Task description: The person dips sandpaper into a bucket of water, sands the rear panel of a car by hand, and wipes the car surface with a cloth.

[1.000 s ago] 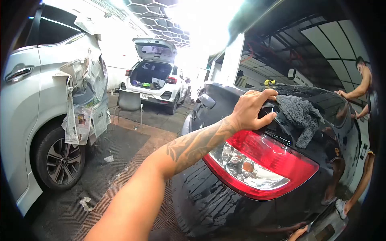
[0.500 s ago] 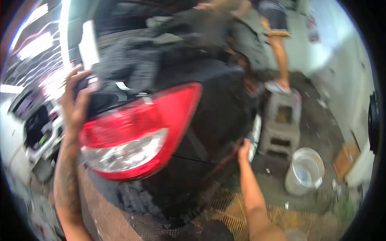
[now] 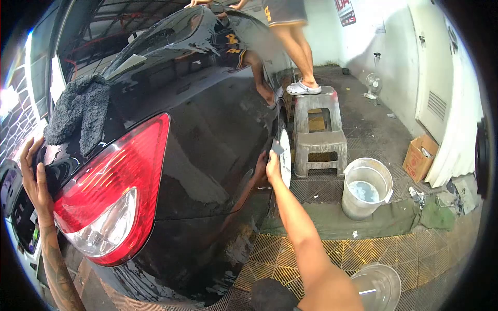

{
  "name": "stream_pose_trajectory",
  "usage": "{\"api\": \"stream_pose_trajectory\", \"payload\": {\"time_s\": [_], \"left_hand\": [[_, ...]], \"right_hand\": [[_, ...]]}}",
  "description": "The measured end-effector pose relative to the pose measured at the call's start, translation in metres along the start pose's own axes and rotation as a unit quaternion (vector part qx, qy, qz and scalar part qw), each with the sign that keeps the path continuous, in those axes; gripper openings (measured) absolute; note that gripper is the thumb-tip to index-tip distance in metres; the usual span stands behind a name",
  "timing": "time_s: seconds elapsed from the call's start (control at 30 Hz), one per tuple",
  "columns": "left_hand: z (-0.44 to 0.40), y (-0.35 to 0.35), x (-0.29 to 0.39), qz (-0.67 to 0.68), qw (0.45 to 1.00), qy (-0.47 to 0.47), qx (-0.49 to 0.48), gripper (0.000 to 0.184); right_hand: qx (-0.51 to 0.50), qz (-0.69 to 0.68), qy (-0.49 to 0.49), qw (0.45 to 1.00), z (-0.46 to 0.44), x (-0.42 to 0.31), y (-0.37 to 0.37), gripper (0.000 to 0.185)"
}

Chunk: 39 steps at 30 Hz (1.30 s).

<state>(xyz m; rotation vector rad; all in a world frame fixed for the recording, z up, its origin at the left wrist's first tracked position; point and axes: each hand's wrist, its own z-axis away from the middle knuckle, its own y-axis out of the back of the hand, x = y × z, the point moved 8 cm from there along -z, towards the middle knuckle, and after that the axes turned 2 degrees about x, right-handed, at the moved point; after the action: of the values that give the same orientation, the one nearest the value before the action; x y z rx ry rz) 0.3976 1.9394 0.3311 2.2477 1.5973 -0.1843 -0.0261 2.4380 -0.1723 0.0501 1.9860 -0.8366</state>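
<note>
My left hand [image 3: 35, 173], fingers spread, rests at the car's rear edge beside the red and clear tail light [image 3: 111, 199]. Just above it, a dark grey towel [image 3: 80, 111] is draped over the wet black car [image 3: 207, 160]. My right hand [image 3: 273, 167] reaches along the car's side near the rear wheel [image 3: 285, 158]. Its fingers are closed on a small dark grey pad [image 3: 278, 149], partly hidden by the hand. The arm's reflection shows in the glossy panel.
A person in dark shorts [image 3: 290, 13] stands on a grey step stool [image 3: 320, 132], hands at the car roof. To the right are a bucket of cloudy liquid [image 3: 367, 189], a cardboard box [image 3: 420, 158] and a fan [image 3: 372, 85]. A round translucent container [image 3: 378, 285] is at bottom right.
My view has swung, so the car and stool appear farther left and the picture is sharper. My left hand stays at the car's rear edge; the right stays at its side.
</note>
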Motion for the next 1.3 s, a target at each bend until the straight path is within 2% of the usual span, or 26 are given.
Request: {"api": "stream_pose_trajectory", "payload": {"time_s": [0.07, 0.13, 0.2, 0.3, 0.33, 0.4, 0.43, 0.53, 0.57, 0.6, 0.63, 0.73, 0.8, 0.87, 0.9, 0.93, 0.97, 1.03, 1.07, 1.1, 1.13, 1.17, 1.2, 1.27, 1.3], "left_hand": [[0.000, 0.000, -0.001, -0.002, 1.000, -0.005, 0.001, 0.057], [-0.001, -0.002, 0.000, 0.033, 0.999, 0.017, 0.000, 0.058], [0.001, -0.002, 0.000, 0.048, 0.999, 0.018, 0.006, 0.058], [0.002, -0.003, -0.007, 0.052, 0.998, 0.019, -0.005, 0.058], [0.004, -0.003, -0.014, 0.063, 0.998, 0.026, -0.015, 0.057], [0.006, -0.003, -0.020, 0.054, 0.998, 0.024, -0.026, 0.058], [0.005, -0.004, -0.022, 0.045, 0.998, 0.021, -0.025, 0.058], [0.005, -0.002, -0.025, 0.041, 0.999, 0.022, -0.011, 0.058], [0.004, -0.001, -0.025, 0.011, 1.000, 0.009, -0.019, 0.058], [0.005, -0.002, -0.024, 0.014, 1.000, 0.011, -0.021, 0.058], [0.006, -0.003, -0.023, 0.021, 0.999, 0.012, -0.020, 0.058], [0.004, -0.004, -0.025, 0.004, 0.999, 0.002, -0.036, 0.058], [0.007, -0.002, -0.035, 0.010, 1.000, 0.015, -0.023, 0.058], [0.009, -0.003, -0.036, -0.002, 0.999, 0.012, -0.030, 0.057], [0.011, -0.001, -0.038, 0.017, 1.000, 0.020, -0.014, 0.052], [0.024, 0.001, -0.073, 0.041, 0.997, 0.058, 0.001, 0.050], [0.036, 0.003, -0.108, 0.066, 0.993, 0.096, 0.017, 0.049], [0.031, 0.002, -0.087, 0.053, 0.996, 0.074, 0.008, 0.049], [0.023, -0.002, -0.066, 0.043, 0.998, 0.050, -0.002, 0.049], [0.018, -0.004, -0.056, 0.038, 0.998, 0.039, -0.005, 0.049], [0.017, -0.003, -0.050, 0.036, 0.999, 0.034, -0.006, 0.050], [0.017, -0.003, -0.048, 0.035, 0.999, 0.031, -0.007, 0.050], [0.015, -0.003, -0.046, 0.033, 0.999, 0.030, -0.005, 0.050], [0.016, -0.004, -0.046, 0.037, 0.999, 0.029, -0.005, 0.050], [0.015, -0.005, -0.046, 0.040, 0.999, 0.030, -0.006, 0.050]], "right_hand": [[-0.004, 0.079, -0.071, 0.994, -0.041, -0.003, 0.000, 0.059], [0.045, 0.069, -0.107, 0.991, -0.044, -0.013, 0.002, 0.058], [0.042, 0.043, -0.140, 0.988, -0.032, 0.002, 0.003, 0.061], [0.034, -0.079, -0.019, 0.996, -0.022, 0.040, 0.013, 0.061], [0.031, -0.079, -0.020, 0.996, -0.029, 0.024, 0.006, 0.061], [0.029, 0.013, -0.089, 0.996, -0.051, 0.004, 0.003, 0.062], [0.050, 0.039, -0.083, 0.994, -0.063, -0.001, 0.005, 0.061], [0.043, 0.029, -0.108, 0.993, -0.039, 0.001, 0.001, 0.061], [0.041, 0.096, -0.029, 0.994, -0.017, -0.003, 0.004, 0.060], [0.001, 0.081, -0.022, 0.996, 0.002, 0.009, -0.006, 0.053], [0.002, 0.083, -0.022, 0.996, 0.001, 0.010, -0.001, 0.053], [-0.027, 0.147, 0.089, 0.985, 0.008, -0.025, 0.000, 0.049], [-0.004, 0.111, -0.014, 0.994, -0.013, -0.019, 0.002, 0.047], [-0.002, -0.009, -0.105, 0.994, -0.001, 0.001, -0.002, 0.044], [0.003, -0.041, -0.059, 0.997, 0.029, 0.004, -0.009, 0.043], [0.010, -0.075, -0.012, 0.997, 0.056, 0.003, -0.011, 0.042], [0.011, -0.072, -0.010, 0.997, 0.055, 0.015, 0.000, 0.042], [-0.045, -0.024, 0.025, 0.998, 0.035, 0.066, 0.012, 0.046], [-0.071, -0.003, 0.039, 0.997, 0.045, 0.053, 0.005, 0.050], [-0.038, 0.027, 0.041, 0.998, 0.037, 0.038, 0.005, 0.046], [-0.007, 0.057, 0.046, 0.997, 0.030, -0.012, -0.006, 0.044], [-0.015, 0.016, -0.075, 0.997, 0.024, 0.002, -0.001, 0.042], [-0.015, 0.016, -0.074, 0.997, 0.032, 0.006, -0.001, 0.042], [-0.053, 0.059, -0.006, 0.997, 0.072, 0.016, -0.009, 0.043], [-0.050, 0.035, 0.042, 0.997, 0.084, 0.029, -0.007, 0.042]]}}
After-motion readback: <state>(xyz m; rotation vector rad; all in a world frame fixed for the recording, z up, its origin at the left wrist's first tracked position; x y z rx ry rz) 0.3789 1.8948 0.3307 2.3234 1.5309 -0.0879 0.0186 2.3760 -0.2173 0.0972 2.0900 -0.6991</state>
